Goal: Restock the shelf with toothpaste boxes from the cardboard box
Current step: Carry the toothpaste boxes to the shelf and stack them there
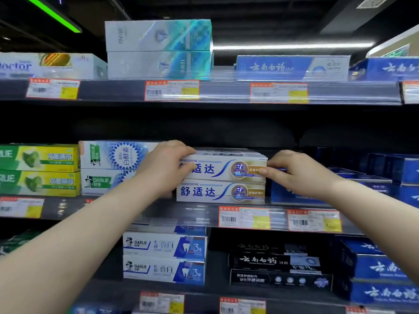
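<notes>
A white Sensodyne toothpaste box (217, 168) lies on top of a second identical box (217, 192) on the middle shelf (195, 213). My left hand (167, 164) grips the top box at its left end, fingers over the top edge and thumb on the front. My right hand (292, 171) holds its right end, fingertips pressed on the front face. More boxes of the same kind sit behind the top one. The cardboard box is out of view.
White Darlie boxes (108, 166) stand just left of the stack, green Darlie boxes (38, 171) further left. Dark blue boxes (362, 177) fill the right. Upper shelf (217, 91) and lower shelf hold more toothpaste boxes behind price tags.
</notes>
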### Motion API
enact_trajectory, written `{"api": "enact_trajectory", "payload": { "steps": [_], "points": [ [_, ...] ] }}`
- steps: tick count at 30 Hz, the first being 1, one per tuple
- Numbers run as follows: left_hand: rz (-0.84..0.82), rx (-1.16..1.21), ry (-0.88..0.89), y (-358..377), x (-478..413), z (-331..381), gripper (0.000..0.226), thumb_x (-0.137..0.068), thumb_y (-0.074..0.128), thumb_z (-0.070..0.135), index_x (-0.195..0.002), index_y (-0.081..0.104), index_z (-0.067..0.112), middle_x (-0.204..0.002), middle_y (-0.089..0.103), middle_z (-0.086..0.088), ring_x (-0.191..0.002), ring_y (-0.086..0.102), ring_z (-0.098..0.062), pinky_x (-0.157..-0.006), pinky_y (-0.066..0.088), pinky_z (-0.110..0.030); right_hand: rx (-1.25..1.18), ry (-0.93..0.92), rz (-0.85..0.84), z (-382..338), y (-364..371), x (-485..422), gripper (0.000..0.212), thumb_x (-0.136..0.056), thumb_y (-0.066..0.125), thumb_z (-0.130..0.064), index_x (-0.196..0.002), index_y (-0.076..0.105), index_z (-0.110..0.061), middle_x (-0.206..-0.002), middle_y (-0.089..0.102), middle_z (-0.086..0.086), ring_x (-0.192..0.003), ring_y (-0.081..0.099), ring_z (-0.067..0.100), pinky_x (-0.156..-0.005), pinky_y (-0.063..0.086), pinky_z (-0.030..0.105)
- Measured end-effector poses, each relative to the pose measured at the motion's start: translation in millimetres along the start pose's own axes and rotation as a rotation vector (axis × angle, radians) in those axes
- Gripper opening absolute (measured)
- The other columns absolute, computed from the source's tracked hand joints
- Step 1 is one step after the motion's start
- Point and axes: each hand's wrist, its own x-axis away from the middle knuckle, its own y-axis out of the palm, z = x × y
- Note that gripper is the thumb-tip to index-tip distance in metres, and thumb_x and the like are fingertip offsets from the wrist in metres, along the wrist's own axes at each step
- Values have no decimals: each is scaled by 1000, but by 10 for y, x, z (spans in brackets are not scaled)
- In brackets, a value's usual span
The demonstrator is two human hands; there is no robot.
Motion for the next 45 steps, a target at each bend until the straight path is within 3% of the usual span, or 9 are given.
{"api": "enact_trajectory", "payload": {
  "steps": [4,8,13,16,19,27,32,39,45],
  "points": [
    [32,99,5,-1,94,-70,48,-81,68,23,-126,54,20,-131,51,1,-122,45,-19,-102,34,-28,15,-12,-14,-8,21,-21,38,-89,45,-46,-100,69,-19,-98,58,-4,-100,55,18,-92,45,39],
    [132,71,-88,20,183,-183,56,-72,75,33,-123,55,20,-119,54,-3,-110,52,-23,-93,46,-39,15,8,-15,-12,13,-9,35,-89,47,-45,-94,69,-18,-96,56,-4,-99,55,18,-91,44,36],
    [62,46,-194,44,237,-194,35,-69,72,50,-80,62,17,-72,55,9,-76,55,-19,-65,43,-30,-2,22,-54,-18,21,7,42,-71,61,-57,-104,68,-31,-105,58,-6,-99,56,14,-90,47,39],
    [8,-34,-169,43,244,-155,35,-75,63,54,-59,53,25,-60,49,12,-64,50,-17,-54,32,-27,7,39,-19,3,49,-5,42,-70,65,-56,-101,70,-28,-103,57,-8,-97,57,14,-89,48,40],
    [-33,-6,-203,43,227,-142,41,-78,61,52,-49,47,28,-54,48,11,-61,49,-17,-55,32,-27,-7,43,-10,14,62,-18,38,-71,67,-52,-99,71,-26,-102,58,-7,-96,57,14,-88,49,41],
    [-15,64,-264,92,180,-108,39,-74,69,48,-61,68,12,-69,69,-7,-71,61,-24,-67,50,-34,-18,73,-19,-1,60,-78,28,-71,71,-46,-88,70,-23,-96,59,-5,-90,57,16,-84,50,41],
    [-9,127,-307,116,161,-155,33,-71,71,49,-52,61,23,-67,71,-5,-68,61,-17,-69,51,-32,-26,65,-15,-5,53,-55,24,-71,71,-46,-86,72,-27,-90,62,-6,-87,60,18,-81,51,44],
    [-11,154,-313,137,186,-169,34,-74,69,47,-58,67,18,-56,69,-3,-60,67,-18,-72,55,-39,39,42,-4,-12,51,-33,31,-73,67,-50,-87,74,-23,-95,62,-2,-88,59,19,-78,52,43],
    [3,111,-287,120,209,-111,33,-78,65,47,-68,71,17,-58,65,2,-68,65,-21,-70,54,-37,46,46,-2,-52,42,-14,28,-74,68,-48,-91,73,-26,-95,61,-4,-89,58,17,-77,52,43]
  ]
}}
